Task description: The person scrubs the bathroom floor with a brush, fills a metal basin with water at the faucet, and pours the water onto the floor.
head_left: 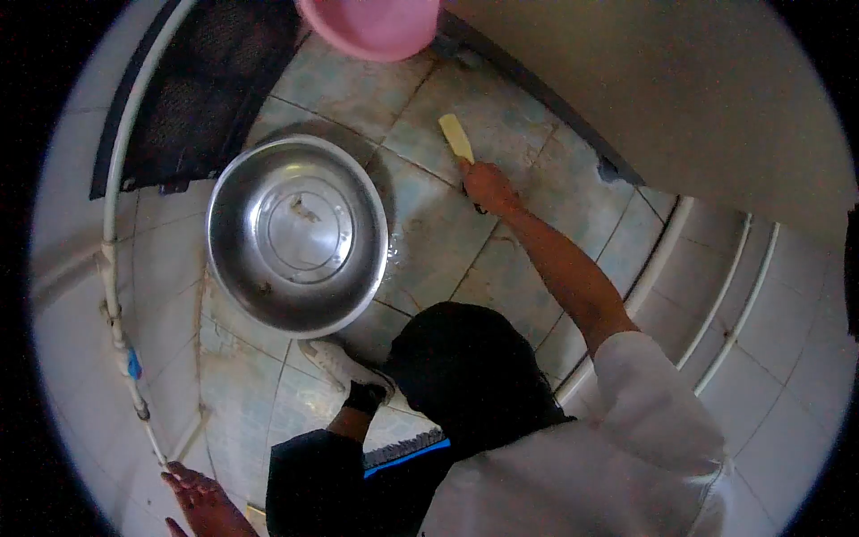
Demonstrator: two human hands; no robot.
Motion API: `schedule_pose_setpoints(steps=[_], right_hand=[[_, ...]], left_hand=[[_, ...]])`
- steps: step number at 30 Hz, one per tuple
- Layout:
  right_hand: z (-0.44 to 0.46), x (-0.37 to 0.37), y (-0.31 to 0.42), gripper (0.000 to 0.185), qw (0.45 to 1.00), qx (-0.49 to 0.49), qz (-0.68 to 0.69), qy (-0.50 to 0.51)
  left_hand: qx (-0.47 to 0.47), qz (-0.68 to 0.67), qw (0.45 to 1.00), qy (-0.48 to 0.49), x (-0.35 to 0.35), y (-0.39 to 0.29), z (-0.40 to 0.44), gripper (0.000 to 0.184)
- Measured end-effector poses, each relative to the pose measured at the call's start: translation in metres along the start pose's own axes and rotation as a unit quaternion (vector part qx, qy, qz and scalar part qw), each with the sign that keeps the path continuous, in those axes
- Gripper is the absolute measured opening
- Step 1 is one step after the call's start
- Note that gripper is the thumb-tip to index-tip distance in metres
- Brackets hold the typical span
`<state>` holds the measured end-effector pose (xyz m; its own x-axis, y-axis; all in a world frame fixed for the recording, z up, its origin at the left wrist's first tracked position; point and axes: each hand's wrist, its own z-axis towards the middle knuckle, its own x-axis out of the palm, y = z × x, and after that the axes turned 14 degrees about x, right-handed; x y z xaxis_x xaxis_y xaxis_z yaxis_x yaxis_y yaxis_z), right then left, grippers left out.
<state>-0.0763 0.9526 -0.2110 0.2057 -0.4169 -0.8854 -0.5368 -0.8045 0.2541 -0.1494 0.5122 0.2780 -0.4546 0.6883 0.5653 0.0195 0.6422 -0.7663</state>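
Observation:
My right hand [490,188] reaches out over the tiled floor, its fingers closed around a flat pale-yellow tool [455,136]. The tool's blunt end sticks out beyond my fingers, and a small dark piece shows under the hand; its exact kind cannot be made out. To the left of that hand a wide steel basin [358,192] rests on the floor, with a little water and some dark bits inside. At the lower left my left hand [204,501] is raised beside the white wall pipe [114,206], fingers spread and holding nothing.
A pink basin [371,31] stands at the top edge. Black mesh panel [215,80] leans at upper left. A large grey panel [680,89] fills the upper right. My shoe [335,365] is below the steel basin; dark bristles with a blue edge [407,455] show near my legs.

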Motion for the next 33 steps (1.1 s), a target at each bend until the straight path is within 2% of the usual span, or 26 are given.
schedule_pose_setpoints(steps=[2,3,5,6,7,8,9,12,14,15,16,18,19,22,23,25,26,28,29,30,32,33], right_hand=[[-0.021,0.005,-0.007,0.030,0.998,0.055,-0.030,0.003],[-0.051,-0.026,-0.019,0.029,0.992,0.123,-0.030,0.025],[-0.070,-0.049,-0.069,0.028,0.982,0.181,-0.029,0.044],[-0.057,-0.016,-0.104,0.031,0.979,0.204,0.008,0.018],[-0.049,-0.016,-0.096,0.035,0.973,0.228,0.047,-0.006],[-0.031,-0.010,-0.079,0.039,0.977,0.212,-0.001,0.026],[-0.003,-0.026,-0.024,0.043,0.979,0.192,-0.046,0.054],[0.134,-0.018,-0.005,0.032,0.975,0.209,-0.001,0.071],[0.169,-0.053,0.009,0.033,0.974,0.113,-0.060,0.186],[0.163,-0.049,0.029,0.035,0.982,0.088,-0.097,0.133],[0.149,-0.044,0.052,0.037,0.986,0.065,-0.133,0.081],[0.122,-0.039,0.086,0.038,0.978,0.198,0.062,0.001],[0.116,-0.046,0.088,0.040,0.990,0.126,-0.066,-0.009],[0.098,-0.130,0.064,0.046,0.982,0.087,0.068,0.150],[0.130,-0.135,0.039,0.044,0.942,0.219,0.114,0.228],[0.146,-0.102,0.030,0.042,0.877,0.343,0.155,0.300],[0.132,-0.059,0.039,0.039,0.938,0.286,0.122,0.153],[0.140,-0.038,0.024,0.037,0.972,0.221,0.081,-0.004],[0.146,-0.046,0.001,0.035,0.995,0.094,-0.019,0.033],[0.148,-0.053,-0.012,0.034,0.990,-0.036,-0.116,0.065],[0.140,-0.098,0.026,0.029,0.991,0.098,-0.085,0.008],[0.132,-0.094,0.032,0.031,0.995,0.084,-0.004,0.047]], left_hand=[[-0.029,-0.012,0.999,0.007,-0.007,-0.005,0.003,0.056],[-0.020,-0.008,1.000,0.004,-0.006,-0.007,0.004,0.055],[0.001,-0.016,0.999,0.029,-0.002,-0.003,0.000,0.055],[0.019,-0.020,0.998,0.054,0.000,0.000,-0.002,0.055],[0.012,-0.027,0.998,0.062,0.000,0.001,-0.001,0.055],[0.014,-0.023,0.998,0.062,-0.001,-0.001,0.001,0.055],[0.006,-0.010,0.999,0.036,-0.004,-0.003,0.003,0.056],[-0.011,0.005,1.000,0.002,-0.010,-0.004,0.009,0.057],[-0.036,-0.013,0.999,0.031,-0.012,-0.006,0.005,0.058],[0.002,0.006,0.999,0.045,-0.016,-0.006,0.004,0.057],[0.001,0.007,0.999,0.044,-0.016,-0.008,0.004,0.057],[0.028,0.004,0.999,0.019,-0.015,-0.007,0.004,0.057],[0.009,0.019,1.000,0.000,-0.019,-0.007,0.004,0.056],[-0.033,0.009,0.999,0.003,-0.025,-0.010,0.004,0.057],[-0.033,0.009,0.999,0.002,-0.026,-0.012,0.005,0.057],[0.006,0.008,1.000,0.002,-0.027,-0.011,0.004,0.057],[0.026,0.009,1.000,0.003,-0.027,-0.012,0.003,0.057],[0.039,0.046,0.998,-0.020,-0.028,-0.010,0.005,0.058],[0.016,0.031,0.999,-0.036,-0.030,-0.012,0.004,0.058],[-0.004,0.015,0.999,-0.048,-0.033,-0.014,0.003,0.058],[0.000,0.008,0.999,-0.031,-0.035,-0.012,0.002,0.058],[0.020,0.011,0.999,-0.031,-0.035,-0.011,0.004,0.057]])
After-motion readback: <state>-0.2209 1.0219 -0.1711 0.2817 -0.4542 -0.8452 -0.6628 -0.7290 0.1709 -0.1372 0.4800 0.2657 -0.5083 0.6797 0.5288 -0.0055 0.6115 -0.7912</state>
